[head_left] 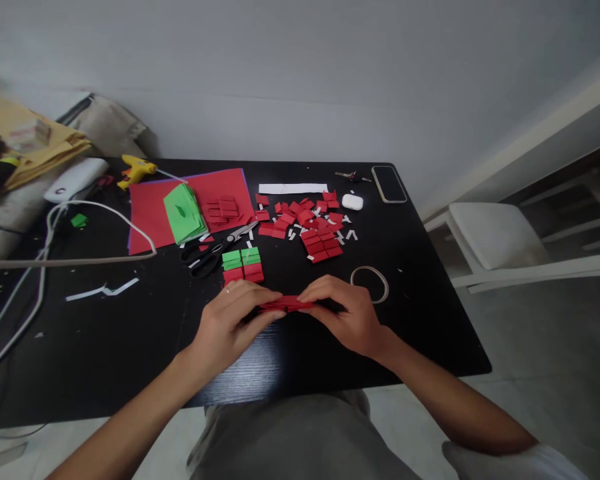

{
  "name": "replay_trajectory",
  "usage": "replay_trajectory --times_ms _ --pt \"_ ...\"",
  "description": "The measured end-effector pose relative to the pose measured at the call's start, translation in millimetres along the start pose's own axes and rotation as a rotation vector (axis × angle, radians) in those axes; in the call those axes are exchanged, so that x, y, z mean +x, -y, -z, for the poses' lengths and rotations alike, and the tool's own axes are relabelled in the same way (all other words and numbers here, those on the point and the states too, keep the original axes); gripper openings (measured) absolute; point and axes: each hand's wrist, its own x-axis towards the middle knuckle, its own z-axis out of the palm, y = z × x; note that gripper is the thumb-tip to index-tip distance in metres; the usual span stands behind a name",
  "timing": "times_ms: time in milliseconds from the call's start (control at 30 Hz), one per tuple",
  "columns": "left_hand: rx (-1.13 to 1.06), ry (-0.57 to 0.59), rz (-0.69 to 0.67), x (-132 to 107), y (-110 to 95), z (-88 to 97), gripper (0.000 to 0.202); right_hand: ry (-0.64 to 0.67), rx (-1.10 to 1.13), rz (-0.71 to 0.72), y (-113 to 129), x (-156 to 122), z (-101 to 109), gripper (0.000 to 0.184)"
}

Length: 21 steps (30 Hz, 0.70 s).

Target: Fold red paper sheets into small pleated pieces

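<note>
My left hand and my right hand meet near the front of the black table. Both pinch a folded red paper piece held flat between them, the left at its left end and the right at its right end. Just behind my hands lies a small block of green and red folded pieces. Several loose red folded pieces are scattered further back, among small white scraps.
Black scissors lie beside a green paper stack on a red sheet. A yellow glue gun, white strip, earbud case, phone, rubber band and cables also lie about. A white stool stands at right.
</note>
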Motion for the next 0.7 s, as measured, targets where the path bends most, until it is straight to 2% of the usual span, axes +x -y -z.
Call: replay_trajectory --times_ms 100,167,233,333,433,500,533,600,700 --pt "-0.068 0.025 0.118 4 -2 -2.7 0.009 -0.009 0.075 -0.262 -2 0 3 0.004" --pt "-0.09 0.091 0.268 8 -1 -8.0 0.018 -0.005 0.154 -0.452 -6 0 2 0.011" --pt "-0.096 0.19 0.407 12 2 -15.5 0.028 0.02 0.201 -0.572 -12 -1 0 0.013" --pt "0.034 0.29 0.452 13 5 -26.7 0.029 0.012 0.043 -0.57 -19 -1 2 0.013" --pt "0.296 0.218 0.34 11 6 -27.9 0.033 -0.079 -0.294 -0.439 -21 -1 24 0.034" --pt "0.414 0.163 0.292 12 7 -17.9 0.041 -0.074 -0.502 -0.402 -22 -3 50 0.039" --pt "0.449 0.157 0.302 15 10 -9.6 0.04 -0.025 -0.596 -0.409 -23 -6 64 0.042" --pt "0.568 0.147 0.406 22 19 11.4 0.038 0.083 -0.727 -0.494 -26 -12 90 0.056" --pt "0.739 0.243 0.578 34 43 42.7 0.037 0.199 -0.776 -0.584 -28 -20 110 0.069"
